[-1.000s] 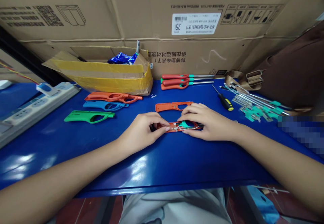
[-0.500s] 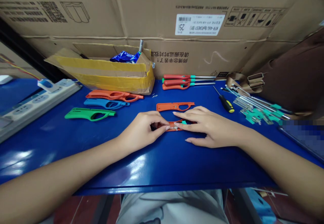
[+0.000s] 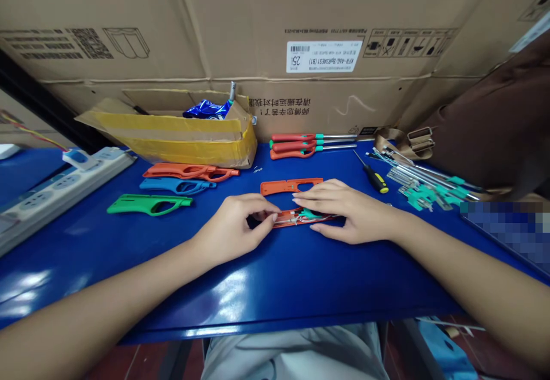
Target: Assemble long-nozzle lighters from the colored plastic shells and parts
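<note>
An orange half-shell of a lighter handle point(image 3: 301, 218) lies on the blue table point(image 3: 275, 288), with a teal part and thin wires inside it. My left hand point(image 3: 234, 226) pinches its left end with thumb and fingertips. My right hand point(image 3: 344, 208) rests over its right part, fingers stretched along it and pressing on the inner parts. A second, empty orange half-shell point(image 3: 289, 186) lies just behind my hands.
Green point(image 3: 148, 203), blue point(image 3: 174, 185) and orange handle shells point(image 3: 189, 171) lie at left, before a taped cardboard box point(image 3: 180, 133). Assembled red lighters point(image 3: 301, 144) sit at the back, a screwdriver point(image 3: 373, 176) and metal-tube parts point(image 3: 425, 182) at right, a power strip point(image 3: 55, 182) far left.
The camera tilted up slightly. My right hand's fingers shifted along the shell, uncovering the teal part and wires again. My left hand kept its pinch.
</note>
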`<state>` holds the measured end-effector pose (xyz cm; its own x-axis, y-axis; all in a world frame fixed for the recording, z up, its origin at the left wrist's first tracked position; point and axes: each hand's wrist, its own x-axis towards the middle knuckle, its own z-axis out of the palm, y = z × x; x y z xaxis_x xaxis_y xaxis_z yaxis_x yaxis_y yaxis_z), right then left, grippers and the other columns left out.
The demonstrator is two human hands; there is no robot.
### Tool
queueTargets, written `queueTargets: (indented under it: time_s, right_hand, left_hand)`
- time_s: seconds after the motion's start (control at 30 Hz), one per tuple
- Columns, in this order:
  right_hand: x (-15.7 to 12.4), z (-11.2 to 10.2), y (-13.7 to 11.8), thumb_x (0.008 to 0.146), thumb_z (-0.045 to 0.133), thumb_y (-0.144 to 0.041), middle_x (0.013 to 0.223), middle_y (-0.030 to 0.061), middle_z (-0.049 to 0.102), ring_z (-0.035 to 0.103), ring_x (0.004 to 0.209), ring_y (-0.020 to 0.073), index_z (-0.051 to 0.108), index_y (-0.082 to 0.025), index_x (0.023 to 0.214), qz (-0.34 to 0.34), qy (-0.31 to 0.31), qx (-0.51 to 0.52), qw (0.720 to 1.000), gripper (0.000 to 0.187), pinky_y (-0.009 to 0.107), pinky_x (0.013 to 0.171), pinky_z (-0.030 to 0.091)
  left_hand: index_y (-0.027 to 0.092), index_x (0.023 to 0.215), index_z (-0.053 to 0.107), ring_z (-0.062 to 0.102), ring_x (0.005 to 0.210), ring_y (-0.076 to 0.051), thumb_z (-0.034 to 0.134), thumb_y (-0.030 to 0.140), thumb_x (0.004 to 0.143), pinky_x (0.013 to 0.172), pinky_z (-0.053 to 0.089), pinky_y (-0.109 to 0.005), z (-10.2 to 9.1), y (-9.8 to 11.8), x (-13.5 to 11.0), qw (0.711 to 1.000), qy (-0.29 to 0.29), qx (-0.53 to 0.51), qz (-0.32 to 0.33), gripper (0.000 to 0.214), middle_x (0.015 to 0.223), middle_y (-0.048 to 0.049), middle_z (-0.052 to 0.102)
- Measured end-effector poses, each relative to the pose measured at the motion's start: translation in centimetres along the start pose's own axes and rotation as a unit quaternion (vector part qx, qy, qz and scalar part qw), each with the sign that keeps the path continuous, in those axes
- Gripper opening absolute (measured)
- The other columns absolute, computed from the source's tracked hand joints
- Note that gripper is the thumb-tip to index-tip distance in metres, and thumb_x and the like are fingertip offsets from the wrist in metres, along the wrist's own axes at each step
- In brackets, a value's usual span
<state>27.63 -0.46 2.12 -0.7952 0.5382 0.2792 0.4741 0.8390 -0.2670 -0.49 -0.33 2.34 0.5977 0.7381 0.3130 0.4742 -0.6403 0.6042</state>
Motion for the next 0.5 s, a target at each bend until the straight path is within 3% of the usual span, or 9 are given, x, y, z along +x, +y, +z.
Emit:
queueTargets:
  time_s: [0.2,0.3,0.5]
  right_hand:
    - [0.0,-0.4,-0.2,0.095,0.061,-0.024,0.117,0.0058,0.077,0.066,0.115,0.0222,0.065,-0.023,0.133,-0.005,0.055,0.032,0.998,0.038,0.043,0.104,0.042]
    - [0.1,-0.3,-0.6,0.094,0.063,-0.023,0.118,0.0057,0.077,0.065,0.118,0.0225,0.068,-0.022,0.128,-0.015,0.036,0.039,0.998,0.035,0.043,0.106,0.040]
    - [0.0,-0.5,-1.2,0.095,0.060,-0.024,0.127,0.0059,0.074,0.060,0.130,0.0233,0.066,-0.022,0.130,-0.031,-0.009,0.003,0.999,0.036,0.046,0.112,0.034]
  left_hand:
    - [0.016,0.099,0.077,0.069,0.079,-0.015,0.060,0.015,0.089,0.073,0.053,-0.025,-1.3,-1.1,0.5,0.999,0.005,0.013,0.037,0.020,0.092,-0.0057,0.076]
    - [0.017,0.103,0.077,0.069,0.086,-0.017,0.062,0.016,0.087,0.079,0.054,-0.027,-1.4,-1.9,0.8,0.999,-0.020,0.002,0.043,0.022,0.098,-0.0066,0.075]
    - [0.016,0.100,0.077,0.064,0.073,-0.015,0.063,0.025,0.091,0.066,0.049,-0.027,-0.8,-2.2,1.1,0.997,-0.065,-0.030,-0.016,0.019,0.090,-0.0065,0.075]
